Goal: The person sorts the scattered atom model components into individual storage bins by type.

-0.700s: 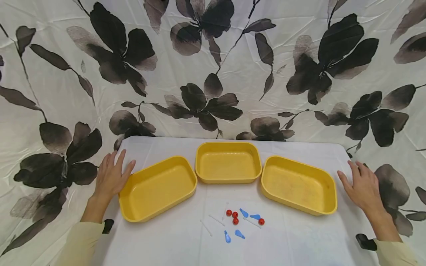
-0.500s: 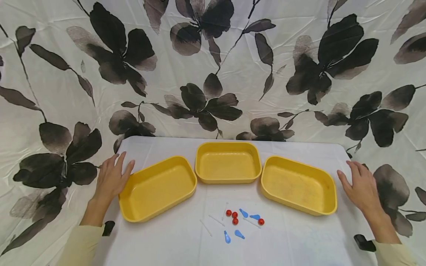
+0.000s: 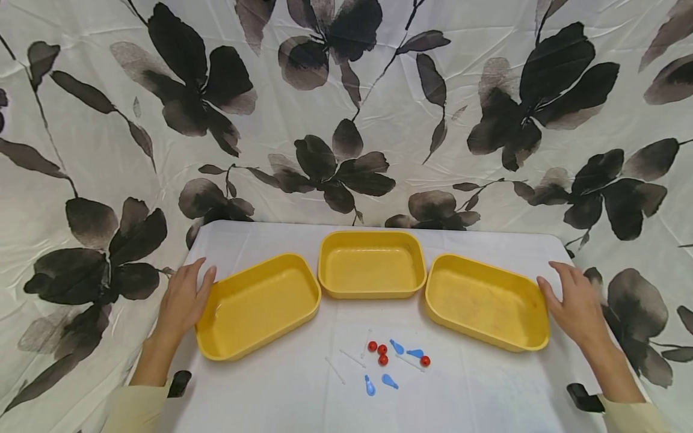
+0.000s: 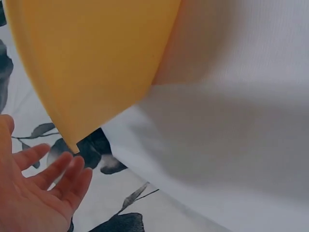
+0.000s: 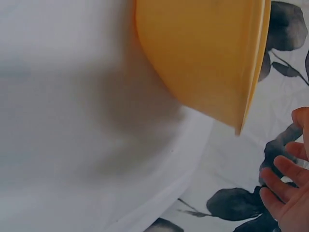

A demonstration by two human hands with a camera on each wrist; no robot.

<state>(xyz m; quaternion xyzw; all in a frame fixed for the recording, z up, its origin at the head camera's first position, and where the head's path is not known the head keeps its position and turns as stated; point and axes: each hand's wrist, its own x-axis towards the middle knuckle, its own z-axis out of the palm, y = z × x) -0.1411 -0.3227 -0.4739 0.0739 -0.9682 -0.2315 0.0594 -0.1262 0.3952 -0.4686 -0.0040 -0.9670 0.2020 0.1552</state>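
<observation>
My left hand (image 3: 183, 300) is beside the outer end of the left yellow tray (image 3: 257, 307), fingers loosely extended and holding nothing. In the left wrist view that tray's side (image 4: 96, 58) rises above the relaxed fingers. My right hand (image 3: 577, 305) is by the outer end of the right yellow tray (image 3: 487, 300), thumb close to its rim, with nothing held. The right wrist view shows the tray wall (image 5: 203, 53) to the left of the spread fingers. A third yellow tray (image 3: 371, 264) sits between the two at the back.
On the white table (image 3: 433, 409), in front of the trays, lie several red balls (image 3: 383, 360), several blue drop-shaped pieces (image 3: 390, 380) and several thin white sticks (image 3: 352, 358). A floral cloth (image 3: 422, 114) hangs behind the table.
My right hand has moved left, closer to the right tray. My left hand has come slightly nearer to me along the left tray's end. Trays and small pieces stay in place.
</observation>
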